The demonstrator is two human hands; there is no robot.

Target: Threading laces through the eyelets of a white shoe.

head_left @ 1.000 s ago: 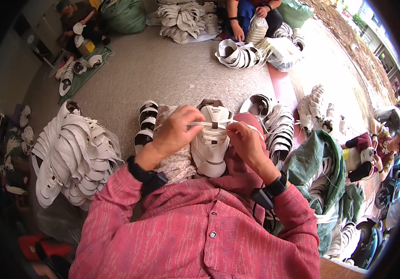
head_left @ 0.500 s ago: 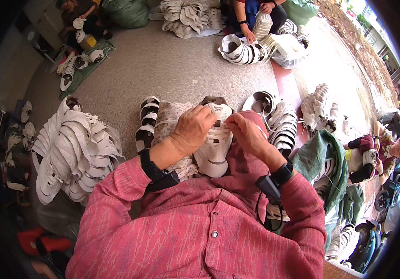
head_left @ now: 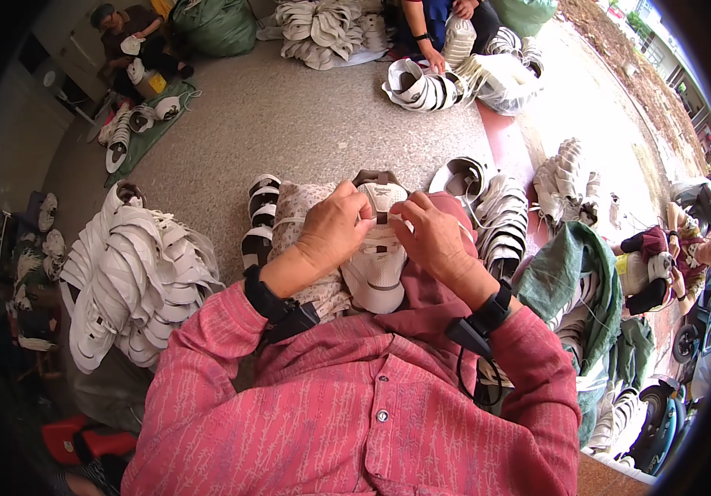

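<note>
A white shoe upper point(head_left: 374, 277) lies over my lap, its toe toward me and its brown collar away from me. My left hand point(head_left: 332, 234) is at the left of its tongue, thumb and fingers pinched together. Opposite it, my right hand point(head_left: 435, 238) is pinched close to the lacing area, fingers bent. Whatever thin thing the fingertips hold is too small to make out. A floral cloth pad point(head_left: 296, 201) lies under the left side of the upper, with a pale cord across it.
A large heap of white uppers point(head_left: 136, 269) is on my left. Nested uppers point(head_left: 502, 219) and a green cloth sack point(head_left: 574, 273) lie on my right. Ahead, a person's hand point(head_left: 432, 59) touches a row of uppers point(head_left: 421, 87) beside a clear plastic bag point(head_left: 506, 83).
My hands have shifted slightly at the tongue, and the right wrist has turned. The upper stays in place on my lap.
</note>
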